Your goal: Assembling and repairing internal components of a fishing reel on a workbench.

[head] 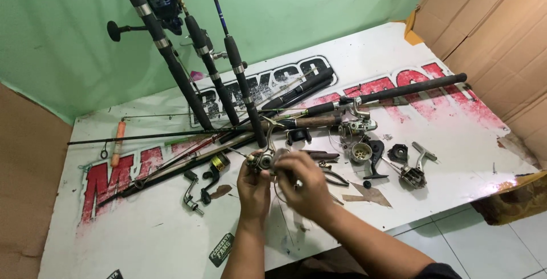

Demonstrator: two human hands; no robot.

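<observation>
My left hand [253, 191] grips a small metal fishing reel body [263, 160], held a little above the white table [142, 228]. My right hand [305, 187] is closed around the reel's right side, its fingers blurred; a thin wire bail loops up from the reel. Loose reel parts lie close by: a crank handle [190, 193] to the left, a round spool [360, 152] and a black reel frame [375, 159] to the right.
Three rods stand leaning at the back, one carrying a blue spinning reel [162, 3]. More rods [393, 91] lie flat across the table. Pliers [333, 177], a geared part [413, 176] and a black cap [398, 152] lie right. Cardboard [496, 34] lines the right wall.
</observation>
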